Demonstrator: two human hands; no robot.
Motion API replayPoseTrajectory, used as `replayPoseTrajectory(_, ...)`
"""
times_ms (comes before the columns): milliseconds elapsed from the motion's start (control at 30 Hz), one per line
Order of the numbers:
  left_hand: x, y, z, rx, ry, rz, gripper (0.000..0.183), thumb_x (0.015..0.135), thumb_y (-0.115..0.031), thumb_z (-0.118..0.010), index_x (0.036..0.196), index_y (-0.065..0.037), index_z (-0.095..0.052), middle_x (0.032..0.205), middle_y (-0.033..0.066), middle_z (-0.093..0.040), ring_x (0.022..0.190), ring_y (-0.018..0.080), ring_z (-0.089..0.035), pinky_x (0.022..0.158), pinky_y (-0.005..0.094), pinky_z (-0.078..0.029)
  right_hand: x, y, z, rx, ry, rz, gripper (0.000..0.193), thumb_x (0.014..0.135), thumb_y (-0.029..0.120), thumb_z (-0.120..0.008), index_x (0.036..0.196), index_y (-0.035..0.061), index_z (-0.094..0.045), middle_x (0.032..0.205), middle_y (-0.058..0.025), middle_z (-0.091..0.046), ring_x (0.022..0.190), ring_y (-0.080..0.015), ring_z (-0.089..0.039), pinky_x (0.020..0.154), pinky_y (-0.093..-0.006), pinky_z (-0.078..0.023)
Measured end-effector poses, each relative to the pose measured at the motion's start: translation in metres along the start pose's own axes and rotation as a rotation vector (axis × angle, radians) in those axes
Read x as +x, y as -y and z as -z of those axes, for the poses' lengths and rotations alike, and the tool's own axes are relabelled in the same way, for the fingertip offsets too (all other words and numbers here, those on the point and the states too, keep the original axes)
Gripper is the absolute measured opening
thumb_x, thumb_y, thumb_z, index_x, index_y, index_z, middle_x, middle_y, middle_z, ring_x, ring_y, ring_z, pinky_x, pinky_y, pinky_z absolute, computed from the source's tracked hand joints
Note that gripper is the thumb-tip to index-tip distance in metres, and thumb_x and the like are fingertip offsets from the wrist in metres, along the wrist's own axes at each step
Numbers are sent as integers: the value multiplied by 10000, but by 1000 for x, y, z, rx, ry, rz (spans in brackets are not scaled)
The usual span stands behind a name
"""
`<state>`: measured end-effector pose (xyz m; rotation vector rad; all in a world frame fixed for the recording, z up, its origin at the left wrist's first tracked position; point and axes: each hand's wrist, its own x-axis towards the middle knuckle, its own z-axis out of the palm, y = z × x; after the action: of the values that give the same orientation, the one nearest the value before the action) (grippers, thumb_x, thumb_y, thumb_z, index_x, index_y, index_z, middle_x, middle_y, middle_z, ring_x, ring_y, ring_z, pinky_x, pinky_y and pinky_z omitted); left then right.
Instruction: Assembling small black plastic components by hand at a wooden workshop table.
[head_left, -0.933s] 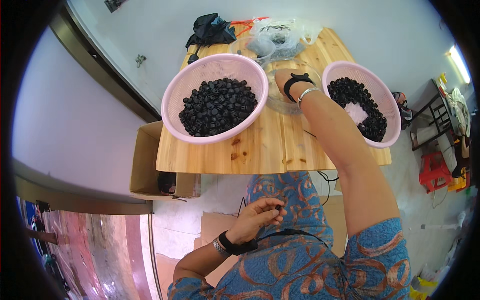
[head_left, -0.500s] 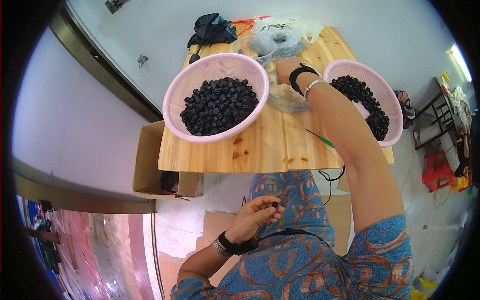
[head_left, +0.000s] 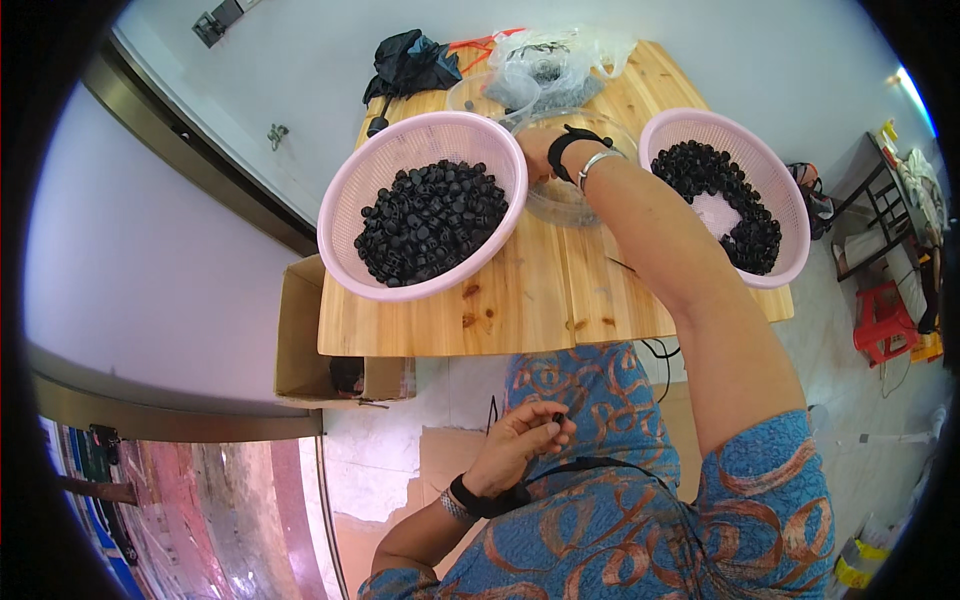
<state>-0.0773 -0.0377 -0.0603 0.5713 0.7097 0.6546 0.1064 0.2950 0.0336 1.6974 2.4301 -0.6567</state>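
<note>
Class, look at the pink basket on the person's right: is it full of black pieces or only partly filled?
Partly filled. In the right pink basket, the black pieces form an arc around a bare patch of pink bottom, well below the rim.

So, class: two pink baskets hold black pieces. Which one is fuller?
The left pink basket, beside the cardboard box: black pieces heap across its floor. In the right pink basket they form only a ring, leaving bare pink bottom.

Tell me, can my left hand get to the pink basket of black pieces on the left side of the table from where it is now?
Probably yes. The left hand sits low by the lap, pinching a small black piece, and the left pink basket lies open-topped near the table's front edge with nothing between them.
</note>
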Motion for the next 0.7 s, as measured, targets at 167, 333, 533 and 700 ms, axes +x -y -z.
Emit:
replayPoseTrajectory(167, 5, -2, 1, 7, -3, -6, 239, 897, -63, -504, 1134, -35, -512, 1021, 106, -586, 865, 145, -568, 738, 245, -478, -6, -10, 14, -199, -55, 22, 162, 649, 137, -675, 774, 34, -692, 729, -115, -664, 667, -212, -645, 643, -348, -504)
replayPoseTrajectory(333, 7, -11, -6, 14, -15, -47, 242, 893, -48, -504, 1133, -31, -511, 1034, 108, -581, 865, 145, -575, 735, 242, -481, -20, -24, 29, 212, -130, -57, 126, 738, 116, -604, 819, 25, -636, 698, -84, -636, 600, -158, -621, 500, -279, -494)
replayPoseTrajectory(533, 8, -18, -16, 107, -64, -195, 235, 868, 16, -499, 1099, -25, -520, 1014, 100, -585, 857, 135, -573, 732, 237, -479, -79, -16, 31, 811, -159, 39, 122, 834, 152, -578, 882, 40, -595, 747, -36, -614, 621, -97, -593, 523, -228, -492)
replayPoseTrajectory(700, 16, -30, -26, 196, -141, -409, 237, 813, 44, -551, 1042, -15, -544, 931, 70, -592, 750, 105, -552, 646, 210, -455, -158, 18, -3, 1123, -97, 283, 144, 857, 170, -571, 882, 30, -591, 816, -8, -597, 662, -39, -535, 562, -174, -450)
